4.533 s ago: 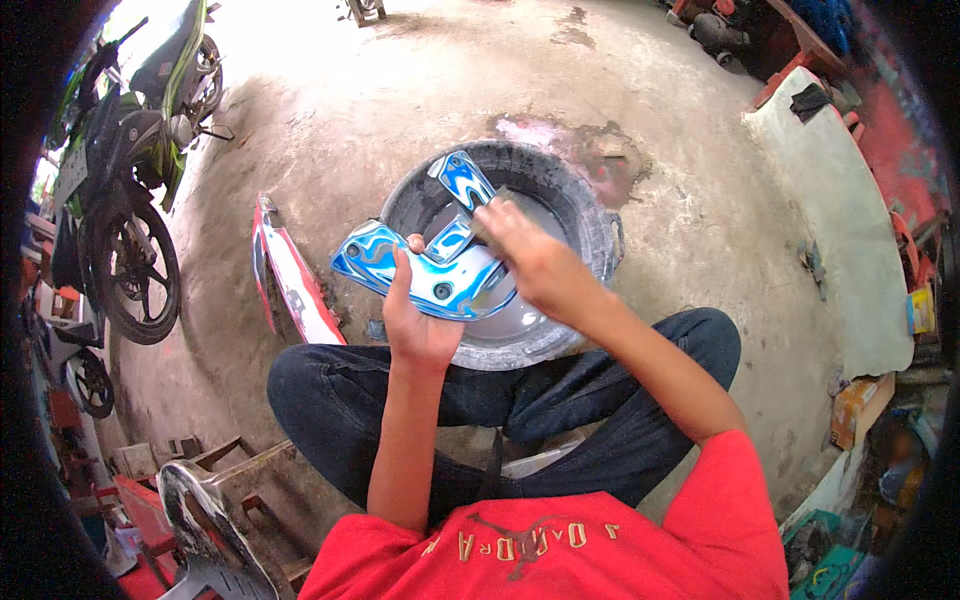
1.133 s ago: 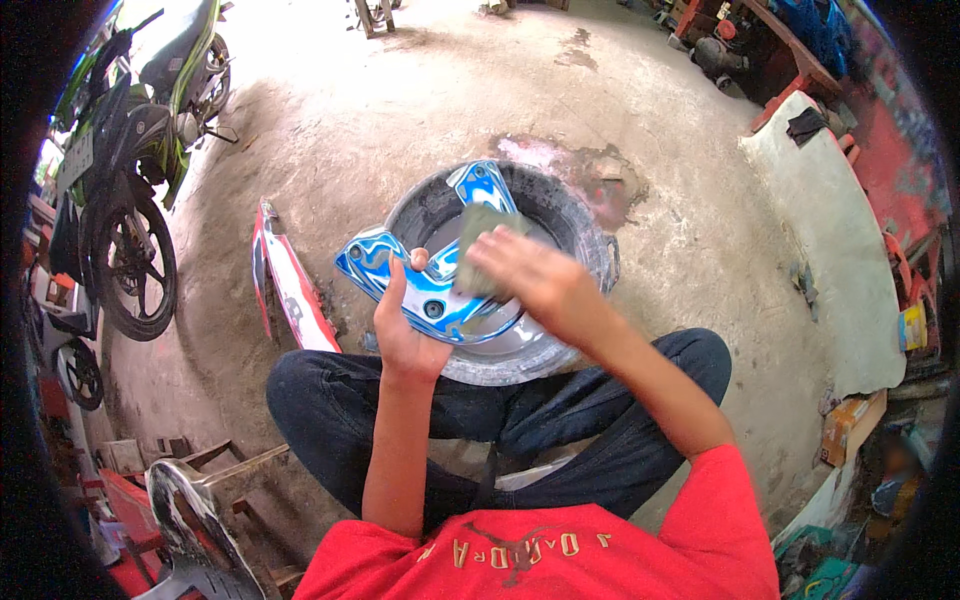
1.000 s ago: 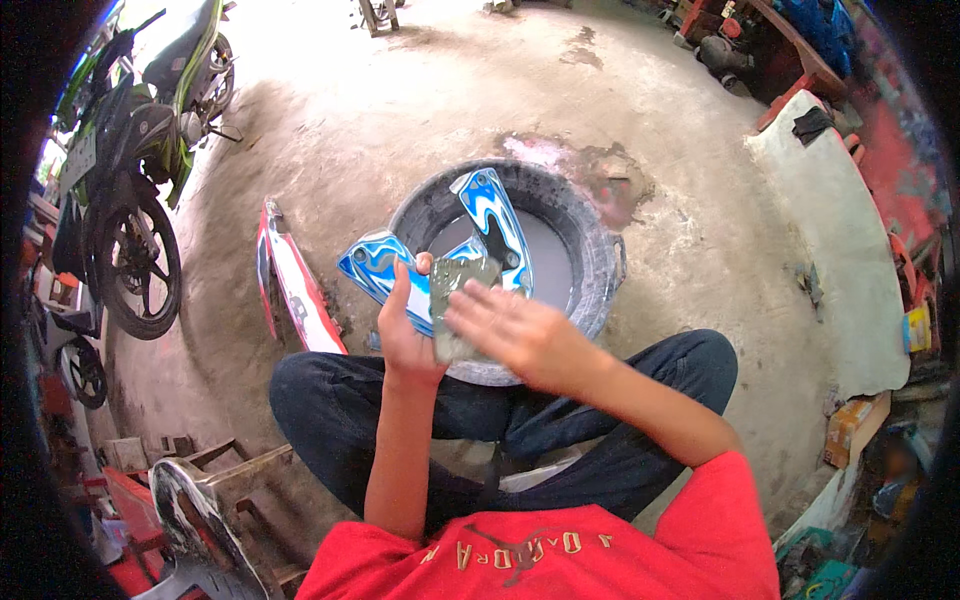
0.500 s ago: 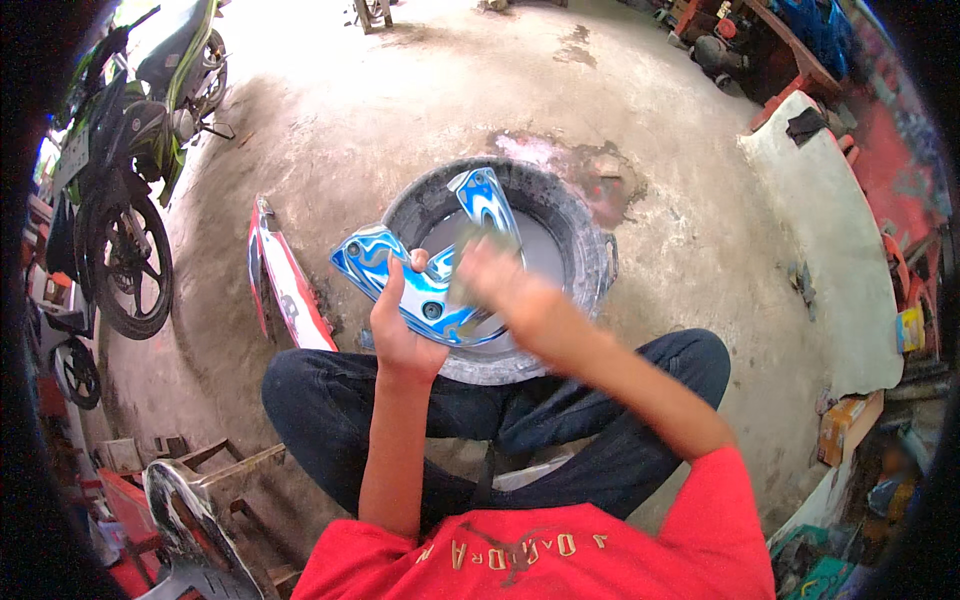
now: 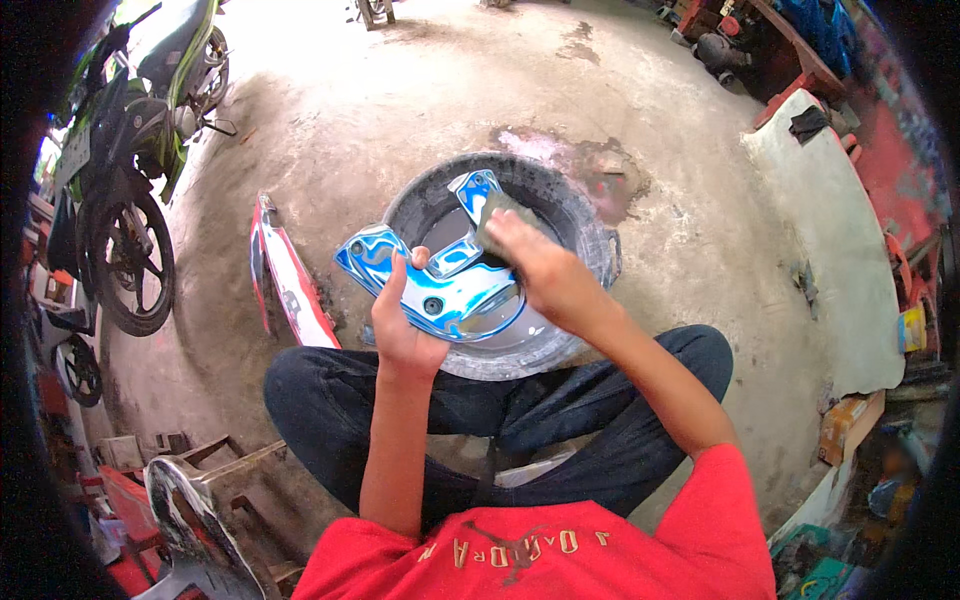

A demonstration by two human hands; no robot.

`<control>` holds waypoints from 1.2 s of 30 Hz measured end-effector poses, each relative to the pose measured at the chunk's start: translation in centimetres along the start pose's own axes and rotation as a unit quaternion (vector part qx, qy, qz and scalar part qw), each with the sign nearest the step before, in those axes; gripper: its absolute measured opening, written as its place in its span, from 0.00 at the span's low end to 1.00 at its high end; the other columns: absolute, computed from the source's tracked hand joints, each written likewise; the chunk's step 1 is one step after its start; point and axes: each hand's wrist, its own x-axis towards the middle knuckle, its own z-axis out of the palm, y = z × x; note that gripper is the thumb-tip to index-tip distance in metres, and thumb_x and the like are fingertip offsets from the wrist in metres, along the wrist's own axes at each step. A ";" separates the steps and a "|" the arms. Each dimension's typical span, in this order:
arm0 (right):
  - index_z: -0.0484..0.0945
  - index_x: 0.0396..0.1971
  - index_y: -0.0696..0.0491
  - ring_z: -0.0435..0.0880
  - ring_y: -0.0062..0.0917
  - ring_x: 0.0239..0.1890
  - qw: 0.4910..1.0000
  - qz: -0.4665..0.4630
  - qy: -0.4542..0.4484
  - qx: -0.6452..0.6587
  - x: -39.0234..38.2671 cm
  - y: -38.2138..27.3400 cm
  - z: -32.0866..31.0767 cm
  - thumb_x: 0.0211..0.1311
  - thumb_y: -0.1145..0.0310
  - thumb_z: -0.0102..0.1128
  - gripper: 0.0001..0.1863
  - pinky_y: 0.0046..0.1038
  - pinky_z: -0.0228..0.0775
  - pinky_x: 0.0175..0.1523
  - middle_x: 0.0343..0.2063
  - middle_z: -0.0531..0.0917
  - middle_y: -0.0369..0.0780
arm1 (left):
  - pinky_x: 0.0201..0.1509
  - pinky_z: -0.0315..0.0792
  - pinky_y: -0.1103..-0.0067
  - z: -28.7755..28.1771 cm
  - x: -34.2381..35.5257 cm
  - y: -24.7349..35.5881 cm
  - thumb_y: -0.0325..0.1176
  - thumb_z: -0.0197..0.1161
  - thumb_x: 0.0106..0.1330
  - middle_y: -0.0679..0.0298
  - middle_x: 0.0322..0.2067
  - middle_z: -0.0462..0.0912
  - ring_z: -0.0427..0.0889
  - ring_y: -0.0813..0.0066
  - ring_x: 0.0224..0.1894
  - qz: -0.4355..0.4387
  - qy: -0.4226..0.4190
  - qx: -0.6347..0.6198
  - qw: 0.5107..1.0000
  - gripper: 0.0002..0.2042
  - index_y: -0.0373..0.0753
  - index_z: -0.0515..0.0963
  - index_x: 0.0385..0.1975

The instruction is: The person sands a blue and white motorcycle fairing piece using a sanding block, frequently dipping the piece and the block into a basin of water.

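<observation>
A curved panel (image 5: 465, 295) with swirls of blue, white and grey, like a motorcycle fairing piece, is held over a round dark tub (image 5: 405, 205) between my knees. My left hand (image 5: 408, 325) grips its near left edge, thumb on the top face and a fingertip showing beyond the edge. Flat under the fingers of my right hand (image 5: 530, 255) is a greyish-green abrasive pad (image 5: 492, 218), pressed against the panel's right part near its upper arm. Cloudy grey water (image 5: 540, 245) lies in the tub. The hidden fingers of my left hand are behind the panel.
A red and white panel (image 5: 290, 285) lies on the concrete floor left of the tub. Motorcycles (image 5: 130, 215) stand farther left. A wooden frame (image 5: 225, 480) is at the lower left; a pale sheet (image 5: 830, 230) and a cardboard box (image 5: 850, 428) are on the right.
My right hand and the pad have shifted right and slightly away from me along the panel, uncovering its middle. My left hand keeps its grip almost in place.
</observation>
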 end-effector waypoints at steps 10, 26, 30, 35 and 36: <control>0.69 0.67 0.59 0.72 0.41 0.69 0.999 -0.039 -0.028 -0.016 -1.0 -1.0 0.6 0.58 0.84 0.51 0.32 0.40 0.63 0.73 0.65 0.74 0.51 | 0.56 0.76 0.62 -1.0 0.1 0.0 0.43 0.51 0.79 0.58 0.43 0.79 0.81 0.60 0.50 0.002 -0.013 -0.008 1.000 0.11 0.42 0.71 0.42; 0.72 0.64 0.60 0.77 0.38 0.66 0.991 -0.129 -0.036 -0.024 -1.5 -1.7 1.3 0.63 0.78 0.51 0.27 0.40 0.69 0.69 0.62 0.77 0.50 | 0.53 0.77 0.60 0.8 -0.3 0.1 0.45 0.50 0.79 0.56 0.41 0.81 0.82 0.58 0.47 -0.010 -0.020 -0.025 0.999 0.12 0.42 0.72 0.44; 0.73 0.62 0.62 0.77 0.39 0.65 0.996 -0.081 -0.011 -0.037 -1.3 -3.3 1.9 0.62 0.76 0.52 0.26 0.39 0.69 0.69 0.61 0.78 0.52 | 0.54 0.77 0.61 -0.6 0.0 0.8 0.44 0.51 0.79 0.59 0.38 0.80 0.82 0.58 0.47 0.004 -0.037 -0.038 0.999 0.12 0.41 0.72 0.45; 0.71 0.63 0.63 0.77 0.42 0.65 0.996 -0.068 -0.013 -0.056 -1.1 -1.8 1.3 0.62 0.75 0.52 0.27 0.39 0.69 0.69 0.62 0.76 0.54 | 0.55 0.77 0.61 -0.4 -0.2 0.3 0.44 0.50 0.80 0.53 0.44 0.82 0.82 0.58 0.50 -0.004 -0.018 -0.034 0.999 0.13 0.41 0.71 0.43; 0.71 0.62 0.63 0.77 0.41 0.65 0.998 0.008 0.005 -0.057 -0.6 -0.4 1.0 0.62 0.74 0.52 0.27 0.39 0.70 0.68 0.62 0.76 0.55 | 0.55 0.77 0.62 0.4 -0.3 0.2 0.44 0.49 0.80 0.51 0.46 0.82 0.82 0.58 0.50 -0.001 -0.066 -0.059 0.996 0.12 0.41 0.71 0.43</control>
